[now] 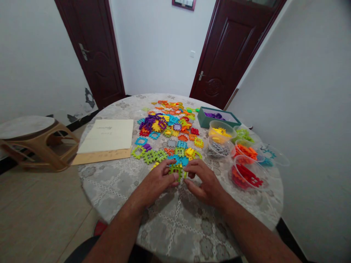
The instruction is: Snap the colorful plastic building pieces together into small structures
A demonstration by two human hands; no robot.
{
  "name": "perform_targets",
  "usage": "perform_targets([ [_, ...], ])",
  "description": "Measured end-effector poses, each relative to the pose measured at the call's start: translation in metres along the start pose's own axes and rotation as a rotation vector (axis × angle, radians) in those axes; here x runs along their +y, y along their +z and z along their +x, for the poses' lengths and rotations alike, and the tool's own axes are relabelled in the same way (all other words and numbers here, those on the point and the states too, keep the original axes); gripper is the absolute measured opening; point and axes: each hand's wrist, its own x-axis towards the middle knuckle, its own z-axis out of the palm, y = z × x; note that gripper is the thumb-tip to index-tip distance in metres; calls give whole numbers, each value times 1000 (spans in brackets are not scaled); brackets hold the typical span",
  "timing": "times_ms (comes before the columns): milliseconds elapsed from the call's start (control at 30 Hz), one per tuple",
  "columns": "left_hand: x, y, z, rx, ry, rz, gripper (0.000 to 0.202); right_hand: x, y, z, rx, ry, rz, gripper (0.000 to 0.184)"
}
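Observation:
Near the front of the round table, my left hand (161,179) is closed on a green plastic building piece (176,170) with a window-like grid. Just to its right, my right hand (202,179) pinches a small yellow-green piece (185,175) between thumb and fingers, close beside the green one. Whether the two pieces touch I cannot tell. Beyond my hands lie loose blue pieces (179,160), a yellow piece (190,152) and green grid pieces (149,156). A large heap of mixed pieces (172,118), in purple, orange, red and blue, spreads toward the far edge.
At the right stand clear tubs with yellow (220,134), grey (218,149), orange (246,151) and red pieces (248,175). Behind them is a green box (202,118) holding purple pieces. Paper sheets (108,135) lie at the left, and a stool (41,142) stands beyond the table.

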Motion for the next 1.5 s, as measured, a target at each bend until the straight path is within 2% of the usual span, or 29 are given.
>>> perform_targets([
  [100, 2, -1, -3, -32, 6, 35, 65, -2, 14, 1, -51, -73, -31, 34],
  [200, 4, -1, -4, -11, 32, 73, 65, -3, 21, 3, -54, -69, -75, 33],
  [333, 5, 1, -3, 6, 76, 115, 58, -5, 22, 4, -59, -107, -89, 33],
  [400, 2, 2, -1, 30, 60, 73, 51, -4, 20, 5, -20, -117, -78, 37],
  [533, -6, -2, 3, 91, -3, -58, 50, 14, 8, 7, 166, 52, -242, 32],
  [600, -8, -5, 6, 126, -32, -74, 49, 30, 2, 7, 188, 145, -374, 30],
  [667, -7, -6, 8, 156, -61, -80, 51, 45, -2, 5, 154, 224, -472, 30],
  [767, -3, -5, 10, 194, -73, -98, 52, 57, -5, 2, 36, 319, -539, 28],
  [867, 1, -5, 10, 215, -54, -138, 52, 56, -4, 2, -70, 378, -558, 30],
  [967, 2, -6, 10, 239, -44, -183, 52, 50, -4, 3, -108, 413, -596, 34],
  [1100, 5, -4, 9, 270, -39, -246, 57, 48, -5, 2, -139, 411, -597, 35],
  [1500, 5, -1, 4, 228, 17, -323, 61, 55, -8, -3, -114, 324, -406, 27],
])
